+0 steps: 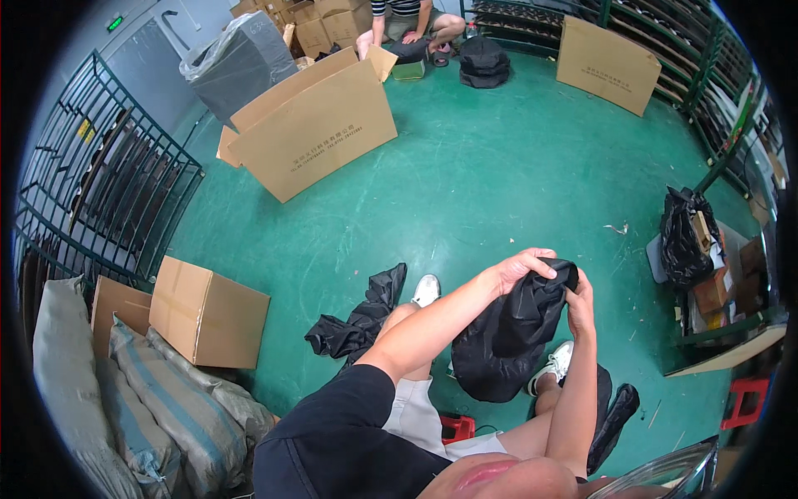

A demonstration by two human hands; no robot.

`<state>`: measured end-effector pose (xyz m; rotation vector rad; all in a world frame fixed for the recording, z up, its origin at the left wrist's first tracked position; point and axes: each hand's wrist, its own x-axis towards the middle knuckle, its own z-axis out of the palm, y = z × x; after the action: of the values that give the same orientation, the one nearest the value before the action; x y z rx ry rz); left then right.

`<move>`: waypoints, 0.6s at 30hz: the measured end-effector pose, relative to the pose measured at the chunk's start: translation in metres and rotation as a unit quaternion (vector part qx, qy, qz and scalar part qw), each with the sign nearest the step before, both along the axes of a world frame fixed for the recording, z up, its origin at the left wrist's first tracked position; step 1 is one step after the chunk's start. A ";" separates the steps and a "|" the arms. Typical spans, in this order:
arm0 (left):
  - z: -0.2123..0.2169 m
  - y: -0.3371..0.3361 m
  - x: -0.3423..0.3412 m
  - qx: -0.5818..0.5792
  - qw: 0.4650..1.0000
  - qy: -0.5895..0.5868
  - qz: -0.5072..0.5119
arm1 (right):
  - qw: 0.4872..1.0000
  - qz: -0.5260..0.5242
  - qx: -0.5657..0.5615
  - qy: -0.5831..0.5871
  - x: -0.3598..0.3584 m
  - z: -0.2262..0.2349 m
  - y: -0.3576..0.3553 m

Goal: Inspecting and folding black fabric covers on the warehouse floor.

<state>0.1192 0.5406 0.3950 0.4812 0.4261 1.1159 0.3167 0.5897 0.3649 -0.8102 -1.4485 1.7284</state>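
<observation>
Between my legs is a black fabric bag (pixel 503 345), its lower part full and rounded and its upper end gathered between my hands. My left hand (pixel 525 268) is closed on the far left side of the upper end, thumb lying over the cloth. On the right edge my right hand (pixel 581 301) grips the same cloth, its fingers partly hidden behind it. Limp black cloth (pixel 366 316) lies on the floor beside my left leg. More black cloth pieces (pixel 613 420) are by my right leg. What the bag contains is hidden.
A large open cardboard box (pixel 320 133) stands ahead on the green floor. Left are a closed carton (pixel 208 312), woven sacks (pixel 158 399) and a metal rack (pixel 108 175). A bin with a black liner (pixel 690 237) stands right. Another person (pixel 407 29) sits at the back.
</observation>
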 end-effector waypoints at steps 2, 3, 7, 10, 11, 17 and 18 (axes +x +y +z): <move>0.001 -0.001 -0.001 0.003 0.999 0.039 0.023 | 0.999 0.017 -0.030 0.023 0.001 -0.001 0.000; 0.001 -0.001 -0.001 0.005 0.996 0.075 0.045 | 0.999 0.017 -0.029 0.025 0.001 -0.002 0.001; -0.003 0.003 -0.002 0.025 0.960 0.250 0.122 | 0.998 0.002 -0.058 0.027 0.009 -0.011 0.009; -0.014 0.009 -0.012 0.091 0.899 0.379 0.201 | 0.998 -0.019 -0.053 0.033 0.009 -0.018 0.017; -0.023 0.013 -0.014 0.107 0.877 0.404 0.239 | 0.998 -0.035 -0.038 0.033 0.008 -0.021 0.018; -0.018 0.011 -0.022 0.143 0.778 0.539 0.289 | 0.997 -0.077 0.010 -0.010 -0.003 0.009 0.001; -0.017 0.011 -0.025 0.143 0.778 0.539 0.288 | 0.997 -0.077 0.009 -0.010 -0.003 0.004 0.003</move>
<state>0.0938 0.5513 0.3781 1.3365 1.5050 1.4174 0.3138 0.5925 0.3692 -0.9072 -1.3747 1.5935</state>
